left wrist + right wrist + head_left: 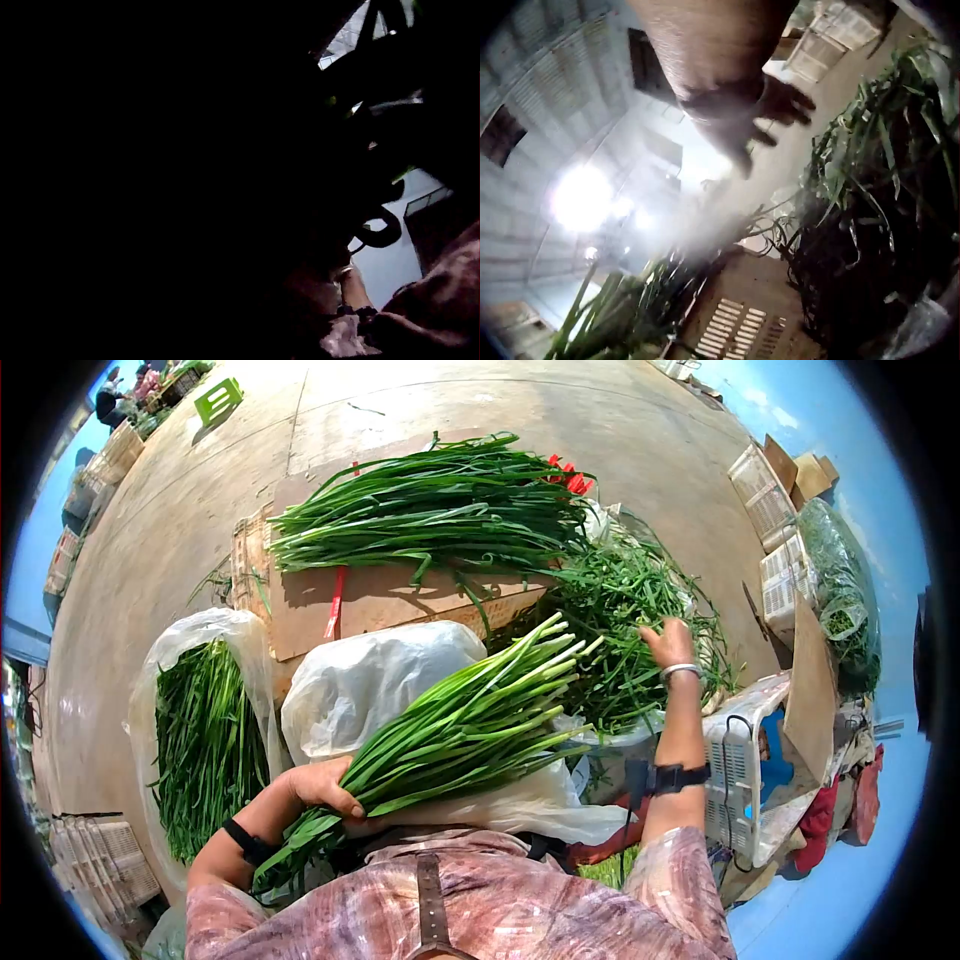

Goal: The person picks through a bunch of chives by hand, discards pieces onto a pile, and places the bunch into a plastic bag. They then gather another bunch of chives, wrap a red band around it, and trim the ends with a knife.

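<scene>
My left hand grips a bunch of garlic chives near its leafy end, across the lap. The pale stem ends point up and to the right. Over a heap of loose green trimmings is my right hand, a bracelet at its wrist. The right wrist view shows that hand's fingers loosely spread, holding nothing. Beyond, a large pile of garlic chives lies on a cardboard sheet. The left wrist view is mostly black.
At left, a plastic bag holds more chives. A white plastic bundle sits before the cardboard, which rests on a crate. White crates and a bag of greens stand at right. A green stool is far off.
</scene>
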